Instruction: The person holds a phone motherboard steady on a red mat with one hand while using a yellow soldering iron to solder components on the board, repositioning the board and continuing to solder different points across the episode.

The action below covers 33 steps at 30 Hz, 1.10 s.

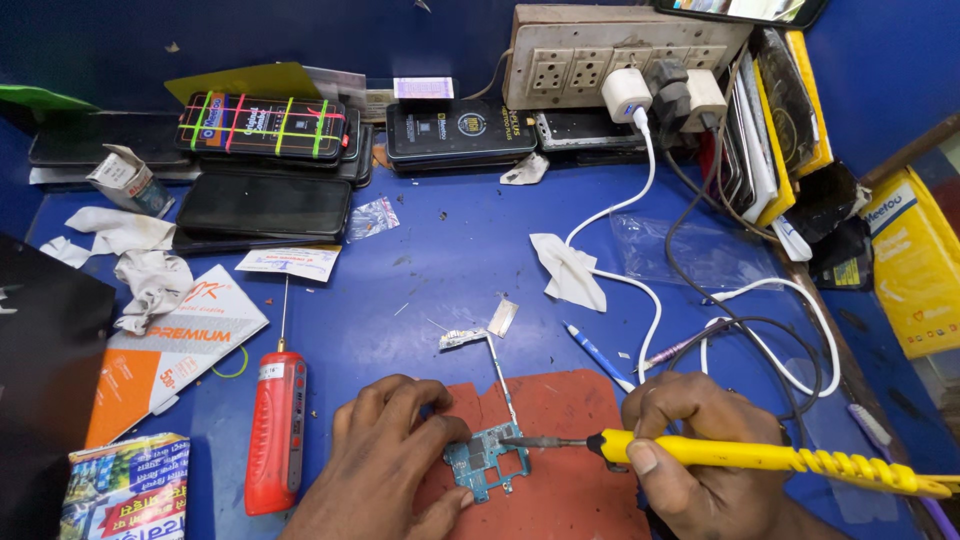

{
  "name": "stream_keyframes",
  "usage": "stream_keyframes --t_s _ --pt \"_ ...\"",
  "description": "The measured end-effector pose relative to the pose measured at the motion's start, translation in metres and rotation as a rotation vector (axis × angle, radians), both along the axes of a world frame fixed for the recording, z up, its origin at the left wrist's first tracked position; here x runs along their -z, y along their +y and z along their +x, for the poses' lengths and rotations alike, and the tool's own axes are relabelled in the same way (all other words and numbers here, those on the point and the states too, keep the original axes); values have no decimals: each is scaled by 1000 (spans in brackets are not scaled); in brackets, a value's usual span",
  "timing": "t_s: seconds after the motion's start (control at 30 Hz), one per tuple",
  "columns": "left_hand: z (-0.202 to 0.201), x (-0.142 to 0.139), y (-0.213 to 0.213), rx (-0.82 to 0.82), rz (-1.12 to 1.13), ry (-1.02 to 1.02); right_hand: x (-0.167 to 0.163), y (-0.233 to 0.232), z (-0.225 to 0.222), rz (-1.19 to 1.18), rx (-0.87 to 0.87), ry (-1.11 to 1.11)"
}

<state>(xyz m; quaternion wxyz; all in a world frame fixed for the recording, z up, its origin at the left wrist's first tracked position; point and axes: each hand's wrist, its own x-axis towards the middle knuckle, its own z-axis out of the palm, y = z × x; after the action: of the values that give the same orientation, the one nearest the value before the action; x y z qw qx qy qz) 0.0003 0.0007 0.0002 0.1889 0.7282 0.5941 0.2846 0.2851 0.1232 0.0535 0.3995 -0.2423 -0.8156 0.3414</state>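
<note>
A small blue-green circuit board point(483, 462) lies on a red mat point(560, 420) at the near edge of the blue table. My left hand point(385, 460) presses on the board's left side and pins it down. My right hand point(700, 460) grips a yellow-handled soldering iron point(760, 456), whose dark metal tip touches the board's upper right part. A thin flex strip point(500, 375) runs up from the board toward a small silvery piece point(462, 338).
A red-handled screwdriver point(274, 420) lies left of my left hand. Several phones point(262, 205) are stacked at the back, next to a socket strip point(620, 55) with chargers. White and black cables point(740, 310) loop at right. Tissues point(150, 275), a blue pen point(598, 355) and packaging lie around.
</note>
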Motion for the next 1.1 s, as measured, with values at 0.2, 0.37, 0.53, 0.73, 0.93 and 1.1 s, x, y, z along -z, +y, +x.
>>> stream_keyframes --t_s 0.2,0.37,0.53,0.73,0.93,1.1 --pt "-1 -2 -1 -5 -35 -11 -1 -2 0 -8 21 -39" --pt "-1 -3 -1 4 -15 -4 0 -2 -1 -14 6 -11" --pt "-1 -3 -1 8 -13 1 0 -3 -1 -26 13 -17" --pt "-2 -5 -1 11 -23 -8 0 -3 -1 1 39 -32" --pt "-1 -6 -1 13 -36 -4 0 -3 0 -22 14 -14" --pt "-1 -4 -2 9 -31 -6 0 -3 0 -18 27 -15"
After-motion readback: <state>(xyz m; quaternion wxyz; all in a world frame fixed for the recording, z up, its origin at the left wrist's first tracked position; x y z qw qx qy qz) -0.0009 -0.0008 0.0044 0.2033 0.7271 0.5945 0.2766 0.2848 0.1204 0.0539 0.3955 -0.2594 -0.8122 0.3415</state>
